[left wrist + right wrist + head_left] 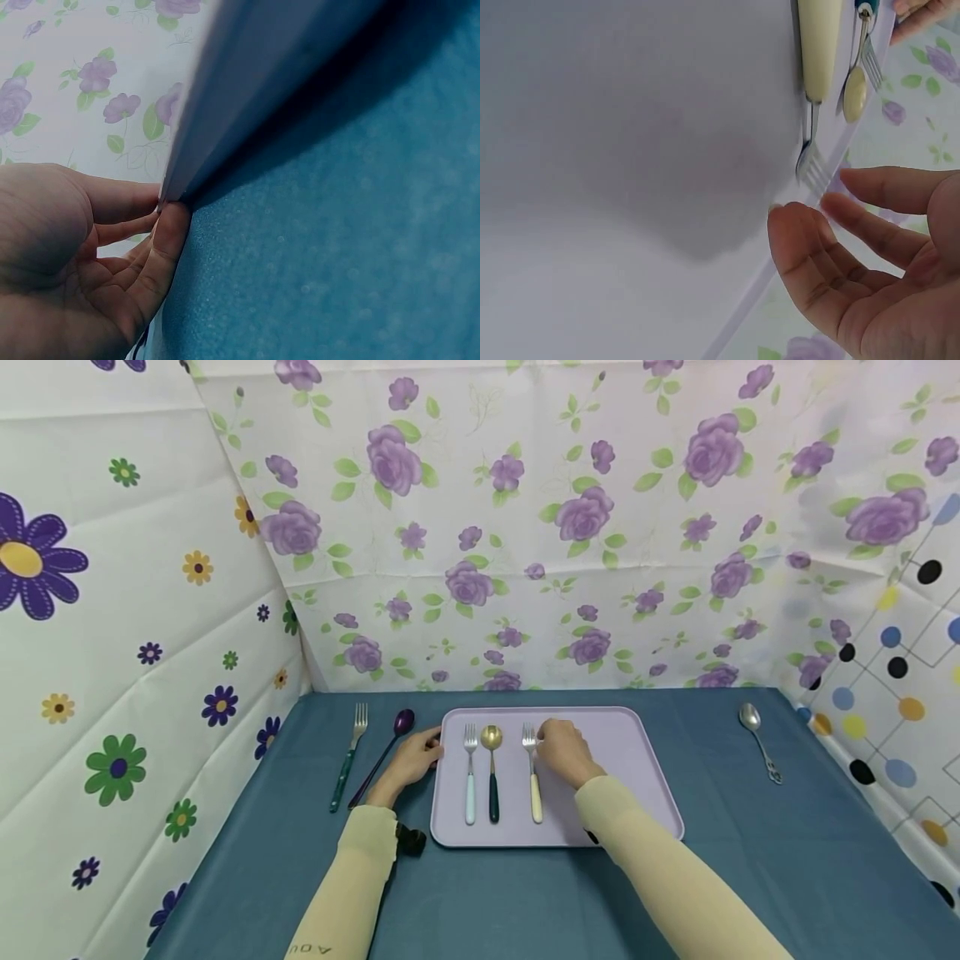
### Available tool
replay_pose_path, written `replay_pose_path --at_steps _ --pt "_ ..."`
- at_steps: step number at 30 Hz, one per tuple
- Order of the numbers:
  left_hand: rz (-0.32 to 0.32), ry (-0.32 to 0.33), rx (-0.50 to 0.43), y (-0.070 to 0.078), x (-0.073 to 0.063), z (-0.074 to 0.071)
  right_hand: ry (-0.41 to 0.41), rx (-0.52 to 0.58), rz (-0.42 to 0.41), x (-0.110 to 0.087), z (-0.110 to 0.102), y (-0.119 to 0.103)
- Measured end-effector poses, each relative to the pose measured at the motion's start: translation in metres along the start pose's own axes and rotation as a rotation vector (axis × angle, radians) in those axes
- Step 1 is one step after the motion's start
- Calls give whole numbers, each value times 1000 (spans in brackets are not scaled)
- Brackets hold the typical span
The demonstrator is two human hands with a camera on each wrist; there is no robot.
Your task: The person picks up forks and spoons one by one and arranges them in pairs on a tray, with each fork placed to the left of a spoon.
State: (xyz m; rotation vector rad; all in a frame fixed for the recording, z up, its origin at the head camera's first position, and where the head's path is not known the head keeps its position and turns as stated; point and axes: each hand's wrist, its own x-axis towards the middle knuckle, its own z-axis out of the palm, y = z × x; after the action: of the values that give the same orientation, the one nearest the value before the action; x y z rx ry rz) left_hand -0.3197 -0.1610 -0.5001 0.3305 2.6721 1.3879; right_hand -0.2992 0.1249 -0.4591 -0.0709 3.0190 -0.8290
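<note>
A lilac tray point(622, 752) lies on the table. On it, side by side, are a fork with a pale blue handle point(470, 797), a gold spoon with a dark green handle point(493, 797) and a fork with a cream handle point(536, 797). At the tray's left edge, my left hand point(411, 758) pinches the rim between thumb and fingers, as the left wrist view shows. My right hand point(566, 752) is over the tray, just right of the cream fork's tines. In the right wrist view its loosely bent fingers point(802, 255) hold nothing, close to those tines.
Left of the tray, a green-handled fork point(345, 777) and a dark purple spoon point(403, 722) lie on the blue tablecloth point(510, 902). A silver spoon point(750, 717) lies far to the right. Flower-patterned cloth point(465, 527) hangs behind the table.
</note>
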Motion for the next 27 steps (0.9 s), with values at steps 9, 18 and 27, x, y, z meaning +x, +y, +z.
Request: replay_pose_path --at_steps 9,18,27 --pt "-2 3 -9 0 0 0 45 -40 -20 1 -13 14" --pt "-2 3 -8 0 1 1 39 -27 31 5 -29 31" --pt "6 5 -2 2 -1 1 42 -7 45 6 -47 48"
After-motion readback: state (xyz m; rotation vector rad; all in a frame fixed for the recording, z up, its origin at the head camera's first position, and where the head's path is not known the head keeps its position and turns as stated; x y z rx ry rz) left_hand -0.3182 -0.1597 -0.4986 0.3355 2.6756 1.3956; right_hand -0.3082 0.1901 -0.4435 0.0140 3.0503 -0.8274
